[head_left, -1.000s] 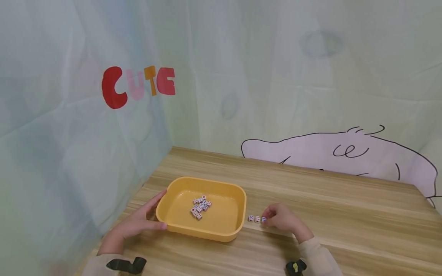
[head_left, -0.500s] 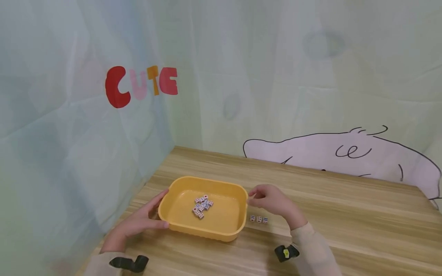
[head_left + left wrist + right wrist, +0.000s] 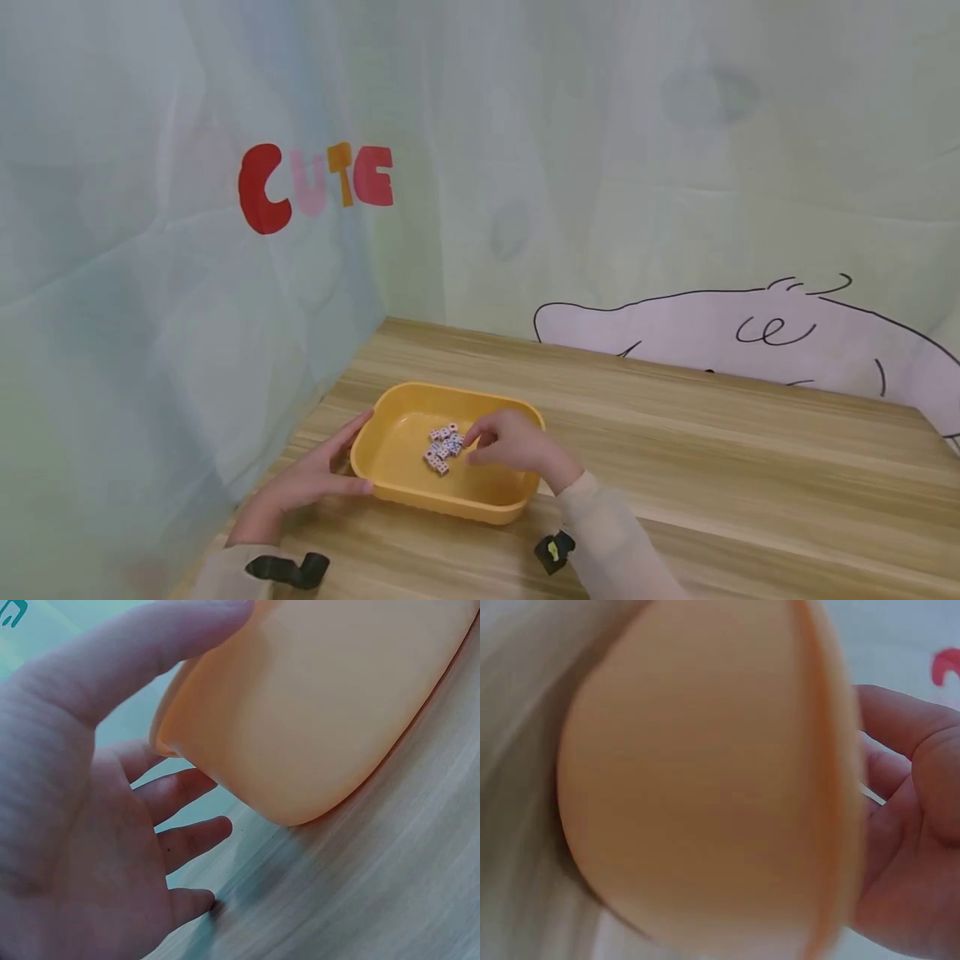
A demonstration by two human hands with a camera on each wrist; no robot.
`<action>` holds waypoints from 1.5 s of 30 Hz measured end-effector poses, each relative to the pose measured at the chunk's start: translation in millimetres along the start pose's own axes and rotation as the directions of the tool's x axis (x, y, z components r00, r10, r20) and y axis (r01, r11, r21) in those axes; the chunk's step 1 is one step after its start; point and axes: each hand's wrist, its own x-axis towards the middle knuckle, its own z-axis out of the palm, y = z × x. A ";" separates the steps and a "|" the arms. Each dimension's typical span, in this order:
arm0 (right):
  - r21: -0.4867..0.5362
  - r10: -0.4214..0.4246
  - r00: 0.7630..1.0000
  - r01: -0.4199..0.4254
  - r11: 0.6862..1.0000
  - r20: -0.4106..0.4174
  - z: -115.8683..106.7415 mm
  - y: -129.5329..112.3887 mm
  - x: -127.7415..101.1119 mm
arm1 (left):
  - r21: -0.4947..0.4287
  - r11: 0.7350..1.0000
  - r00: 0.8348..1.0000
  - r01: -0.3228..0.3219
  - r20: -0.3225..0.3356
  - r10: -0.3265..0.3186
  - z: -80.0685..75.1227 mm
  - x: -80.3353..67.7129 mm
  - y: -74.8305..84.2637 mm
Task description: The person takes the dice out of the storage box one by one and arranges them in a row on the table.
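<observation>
Dice (image 3: 442, 442) pile at tray (image 3: 408, 394) centre: your right hand (image 3: 507, 442) reaches in from 3 o'clock, grip loosely curled, pinching nothing yet. Left hand (image 3: 311, 481) spread, steadying tray at 9 o'clock. Next: pinch one die.

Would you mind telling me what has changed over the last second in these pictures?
The right hand left the row of three dice on the table, which it had been touching, and moved left over the yellow tray; its fingertips now reach the pile of dice inside. The three dice are now hidden behind that arm. The left hand kept its grip on the tray's left edge, and the tray stayed put.
</observation>
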 end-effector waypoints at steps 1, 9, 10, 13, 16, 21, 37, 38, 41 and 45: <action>-0.001 -0.018 1.000 0.018 1.000 0.007 4.1 -0.6 2.6 | -0.007 1.000 1.000 0.003 0.000 -0.003 0.4 0.3 0.1; -0.033 0.020 1.000 -0.019 0.999 0.024 24.8 -3.8 14.8 | -0.013 1.000 1.000 0.018 0.005 -0.017 2.1 1.2 1.3; -0.040 0.027 0.999 -0.026 0.999 0.024 26.8 -4.2 16.0 | -0.017 1.000 1.000 0.015 0.006 -0.015 1.8 0.7 1.5; -0.049 0.039 0.999 -0.038 0.998 0.020 33.0 -4.0 20.8 | -0.029 1.000 1.000 0.003 0.004 -0.003 0.4 -0.7 1.1; -0.046 0.035 0.999 -0.034 0.998 0.014 38.2 -2.1 25.0 | -0.030 1.000 1.000 0.003 0.001 -0.003 -0.8 -1.6 1.0; -0.055 0.034 0.999 -0.034 0.998 0.003 43.7 2.6 29.0 | -0.019 1.000 1.000 -0.005 -0.002 0.005 -0.7 -0.9 0.1; -0.143 0.019 0.999 -0.025 0.989 -0.043 51.9 0.9 27.7 | -0.015 0.999 1.000 -0.028 -0.008 0.028 0.1 -0.3 -2.6; -0.147 0.029 0.999 -0.035 0.988 -0.042 52.1 0.9 27.8 | -0.012 1.000 1.000 -0.029 -0.008 0.029 0.1 -0.2 -2.6; -0.143 0.045 0.998 -0.051 0.988 -0.045 52.0 1.1 27.0 | -0.005 1.000 1.000 -0.029 -0.010 0.029 0.1 0.1 -2.5; -0.109 0.040 0.998 -0.045 0.993 -0.048 48.6 0.7 23.0 | 0.016 1.000 1.000 -0.024 -0.015 0.025 0.3 0.0 -1.8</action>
